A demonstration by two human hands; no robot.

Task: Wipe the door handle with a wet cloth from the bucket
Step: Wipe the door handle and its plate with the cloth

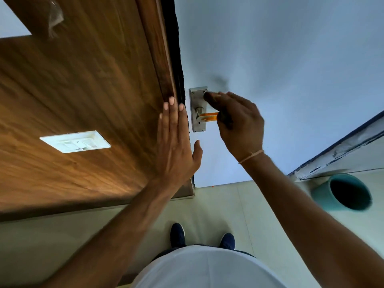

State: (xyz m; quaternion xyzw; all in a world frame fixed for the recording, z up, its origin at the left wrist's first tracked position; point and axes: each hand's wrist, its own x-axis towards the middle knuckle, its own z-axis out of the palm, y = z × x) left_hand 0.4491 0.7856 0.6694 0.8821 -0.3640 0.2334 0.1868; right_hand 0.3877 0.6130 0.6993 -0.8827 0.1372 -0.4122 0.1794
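From my head camera I look down along a pale blue door (280, 59) and the wood-grain panel (83, 90) beside it. My left hand (176, 142) lies flat against the wooden panel at its edge, fingers straight and pressed together, thumb held out to the side toward the door. My right hand (236, 119) is at the door handle (207, 117), its fingers curled in around the lever's outer end; I can see the orange-tinted lever emerging from the hand toward the steel backplate (197, 109), which is screwed to the door close to its edge. Whether there is a cloth inside that hand I cannot tell: something dark shows at the fingertips near the top of the backplate, but it is too shadowed to name. A thin band (250, 156) circles my right wrist. A dark smudge (221, 81) marks the door just above the plate. On the wooden panel, well left of my left hand, sits a white switch plate (75, 141). Down on the pale tiled floor (239, 204), a teal bucket (342, 192) stands to the right near the wall's base, well apart from the handle, its interior dark. My two dark blue shoes (177, 234) show below, above the white shirt (207, 269).
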